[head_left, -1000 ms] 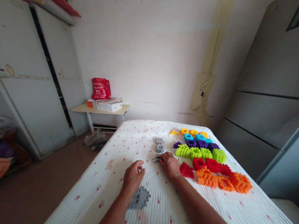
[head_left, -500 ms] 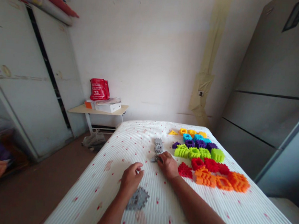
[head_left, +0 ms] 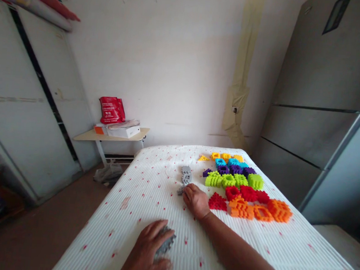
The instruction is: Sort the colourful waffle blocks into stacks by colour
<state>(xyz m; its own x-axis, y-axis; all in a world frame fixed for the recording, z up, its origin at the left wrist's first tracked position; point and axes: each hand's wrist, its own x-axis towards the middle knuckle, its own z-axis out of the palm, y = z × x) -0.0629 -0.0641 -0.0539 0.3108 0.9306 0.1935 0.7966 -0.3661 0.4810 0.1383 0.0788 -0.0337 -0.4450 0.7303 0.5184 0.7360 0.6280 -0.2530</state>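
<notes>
My left hand (head_left: 146,245) is over a dark grey toothed building block (head_left: 168,243) on the bed's near part. Its fingers are spread across the top of the block, with the thumb apart on the near side; whether it grips cannot be seen. Farther off, my right hand (head_left: 197,201) is closed on a small grey toothed block (head_left: 181,190), partly hidden by the fingers. Just beyond it lie grey blocks (head_left: 186,174) in a short line on the white sheet.
To the right lie rows of toothed blocks: orange (head_left: 263,212), red (head_left: 247,193), lime green (head_left: 228,180), purple (head_left: 236,169), blue (head_left: 220,162) and yellow (head_left: 215,156). A grey fridge (head_left: 305,132) stands at right. A side table (head_left: 114,138) holds a red bag (head_left: 111,110).
My left hand has come back toward me and down onto the dark grey block. My right hand stays at the small grey block. The view has turned slightly right.
</notes>
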